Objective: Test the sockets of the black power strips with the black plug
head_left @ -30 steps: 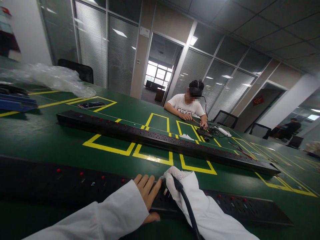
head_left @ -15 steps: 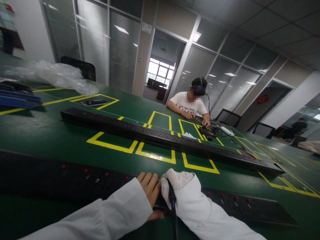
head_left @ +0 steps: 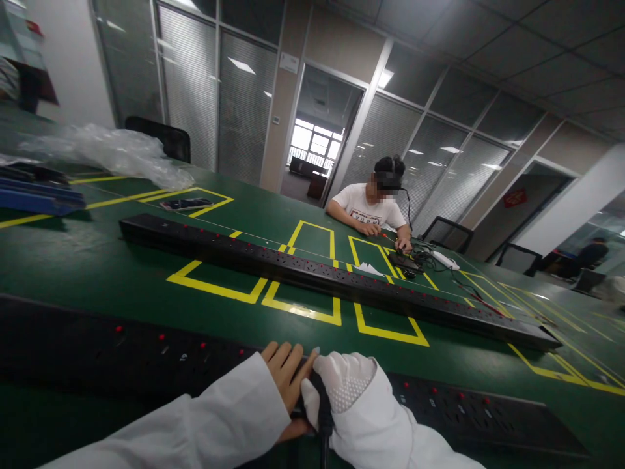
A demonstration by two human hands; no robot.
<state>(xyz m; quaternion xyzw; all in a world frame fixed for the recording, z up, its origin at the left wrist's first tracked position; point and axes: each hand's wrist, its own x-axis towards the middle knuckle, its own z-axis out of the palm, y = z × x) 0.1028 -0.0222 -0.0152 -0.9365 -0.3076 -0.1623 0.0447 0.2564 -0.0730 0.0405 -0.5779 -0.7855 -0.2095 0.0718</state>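
A long black power strip (head_left: 146, 355) with red switches lies along the near edge of the green table (head_left: 97, 267). My bare left hand (head_left: 288, 381) rests flat on its top, fingers stretched out. My right hand (head_left: 339, 387), in a white dotted glove, is closed round a black plug (head_left: 319, 407) whose cable runs down out of view. The plug is pressed against the strip right beside my left hand.
A second long black power strip (head_left: 312, 277) lies across the middle of the table over yellow tape boxes. A person in a white shirt (head_left: 374, 208) works at the far side with cables. Crumpled clear plastic (head_left: 107, 150) and blue rails (head_left: 39, 198) sit at the left.
My gloved right hand has slid left along the near strip with the plug, closing up against my left hand. The left hand has stayed put.
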